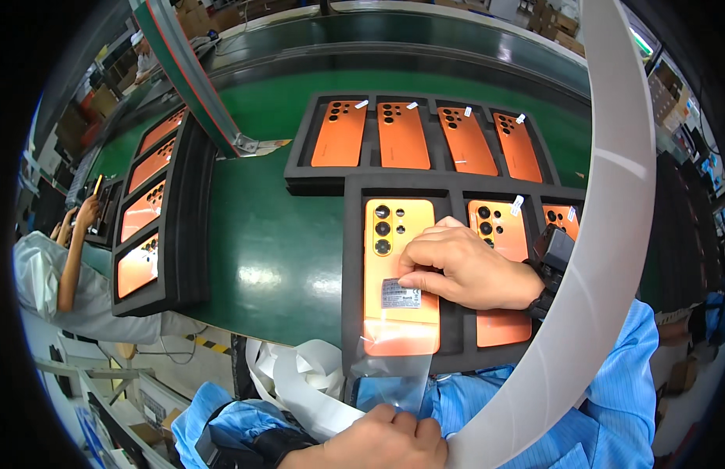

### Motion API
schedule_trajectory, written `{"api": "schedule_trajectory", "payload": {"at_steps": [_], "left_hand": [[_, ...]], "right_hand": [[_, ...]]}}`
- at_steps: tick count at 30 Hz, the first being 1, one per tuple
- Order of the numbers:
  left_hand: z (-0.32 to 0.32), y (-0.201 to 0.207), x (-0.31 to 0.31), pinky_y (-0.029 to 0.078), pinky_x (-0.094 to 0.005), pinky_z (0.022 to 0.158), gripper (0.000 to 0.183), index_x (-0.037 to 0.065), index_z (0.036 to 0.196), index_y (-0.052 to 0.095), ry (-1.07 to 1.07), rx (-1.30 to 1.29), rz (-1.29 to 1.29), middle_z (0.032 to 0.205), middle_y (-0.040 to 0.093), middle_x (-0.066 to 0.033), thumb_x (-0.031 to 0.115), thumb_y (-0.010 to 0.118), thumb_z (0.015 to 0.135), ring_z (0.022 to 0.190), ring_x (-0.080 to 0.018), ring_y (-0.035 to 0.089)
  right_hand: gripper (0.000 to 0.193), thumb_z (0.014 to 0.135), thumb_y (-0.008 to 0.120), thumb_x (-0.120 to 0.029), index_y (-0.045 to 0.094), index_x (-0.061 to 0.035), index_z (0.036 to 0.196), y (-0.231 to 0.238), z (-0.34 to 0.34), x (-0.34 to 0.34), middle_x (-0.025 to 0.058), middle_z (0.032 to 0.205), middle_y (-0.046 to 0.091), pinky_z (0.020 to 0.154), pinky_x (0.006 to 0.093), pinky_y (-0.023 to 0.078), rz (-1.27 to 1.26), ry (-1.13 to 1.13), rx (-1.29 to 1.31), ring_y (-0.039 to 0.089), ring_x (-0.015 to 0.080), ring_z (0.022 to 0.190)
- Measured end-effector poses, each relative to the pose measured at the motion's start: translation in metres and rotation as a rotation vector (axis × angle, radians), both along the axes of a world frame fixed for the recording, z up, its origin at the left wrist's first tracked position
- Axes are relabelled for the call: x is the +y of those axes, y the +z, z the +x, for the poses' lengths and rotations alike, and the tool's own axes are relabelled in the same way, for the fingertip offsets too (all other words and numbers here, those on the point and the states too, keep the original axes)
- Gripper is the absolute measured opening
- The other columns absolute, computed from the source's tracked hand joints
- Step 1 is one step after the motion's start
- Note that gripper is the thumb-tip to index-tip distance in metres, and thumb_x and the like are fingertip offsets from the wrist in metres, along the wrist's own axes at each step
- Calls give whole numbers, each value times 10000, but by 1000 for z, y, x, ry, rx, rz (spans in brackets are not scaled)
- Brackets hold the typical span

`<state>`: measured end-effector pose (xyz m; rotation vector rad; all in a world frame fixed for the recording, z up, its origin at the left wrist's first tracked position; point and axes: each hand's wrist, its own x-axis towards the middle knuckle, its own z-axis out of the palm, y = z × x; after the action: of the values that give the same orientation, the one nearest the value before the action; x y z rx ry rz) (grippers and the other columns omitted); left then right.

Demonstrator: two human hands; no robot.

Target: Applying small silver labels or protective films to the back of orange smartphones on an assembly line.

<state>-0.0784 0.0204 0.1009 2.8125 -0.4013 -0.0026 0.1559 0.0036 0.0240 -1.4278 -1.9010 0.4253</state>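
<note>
An orange phone [409, 213] lies back side up in a slot of a black foam tray [353, 242] in front of me. Across its lower half is a clear film [395, 374], which runs down over the tray's near edge to my left hand. A silver printed label [401, 297] sits over the phone's back, beneath my right fingertips. My right hand [468, 270] reaches in from the right, thumb and fingers closed at the label's upper edge. Below the tray, my left hand [374, 442] is closed on a long white strip [624, 156] that loops up the right side.
More orange phones with small white tabs fill the rest of this tray and a second foam tray [293, 172] behind it. Another loaded tray [175, 289] stands left, past a metal post [182, 70]. Beyond it a co-worker's hand [89, 211] is raised. White strip [296, 371] lies coiled below the green table edge.
</note>
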Motion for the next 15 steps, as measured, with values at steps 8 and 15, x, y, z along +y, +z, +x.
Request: {"api": "schedule_trajectory", "payload": {"at_steps": [8,15], "left_hand": [[-2,-1,2,424,-316,521,110,41,646,574,4,4,-13,643,537,-75,146,576,675,557,-199,552],[-1,-2,4,434,-316,528,111,36,650,571,-12,3,-27,648,540,-77,143,579,679,558,-201,558]], "right_hand": [[131,859,641,-188,615,-61,839,0,-1,1,56,790,613,798,337,372,0,-9,-43,587,218,794],[138,862,638,-193,615,-58,840,2,-2,0,56,786,610,800,337,373,-7,-2,-25,589,219,797]]}}
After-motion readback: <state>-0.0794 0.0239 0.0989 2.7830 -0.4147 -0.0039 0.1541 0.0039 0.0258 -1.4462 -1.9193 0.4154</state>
